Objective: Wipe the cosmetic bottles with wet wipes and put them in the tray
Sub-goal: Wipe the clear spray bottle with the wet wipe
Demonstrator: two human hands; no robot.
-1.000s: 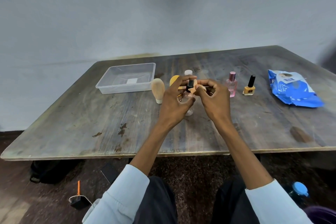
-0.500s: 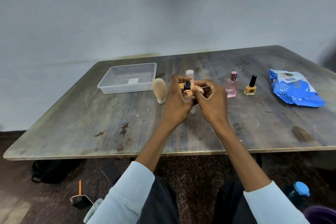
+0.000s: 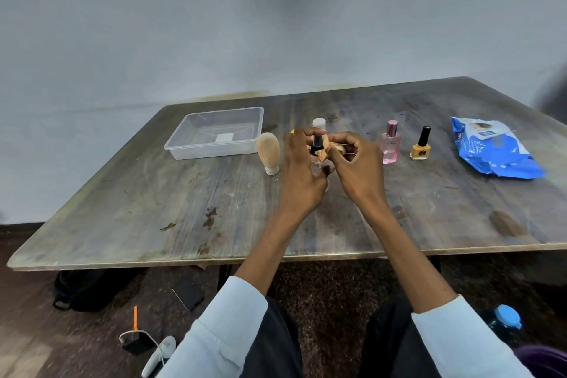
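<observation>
Head view: clear plastic tray (image 3: 214,134) on table (image 3: 153,209), far left, nothing in it but white label on floor. Left hand (image 3: 302,175) closed around small black-capped bottle (image 3: 317,144), held upright above table centre. Right hand (image 3: 357,169) fingers pinch crumpled wipe (image 3: 329,149) against bottle. Blue wipes pack (image 3: 494,149) far right.

Small bottle with black cap (image 3: 317,144) held upright above table, body mostly hidden by fingers. Crumpled wipe (image 3: 333,147), peach-tinted, pressed against its right side. Clear plastic tray (image 3: 214,134) at far left, empty, white label on floor. Beige oval bottle (image 3: 269,153) just right of tray, standing cap-down. White-capped bottle (image 3: 318,124) behind held one, partly hidden. Pink perfume bottle (image 3: 390,147) upright, right of centre. Yellow nail polish (image 3: 421,146), black cap, beside it. Blue wipes pack (image 3: 494,149) lying flat, far right.
</observation>
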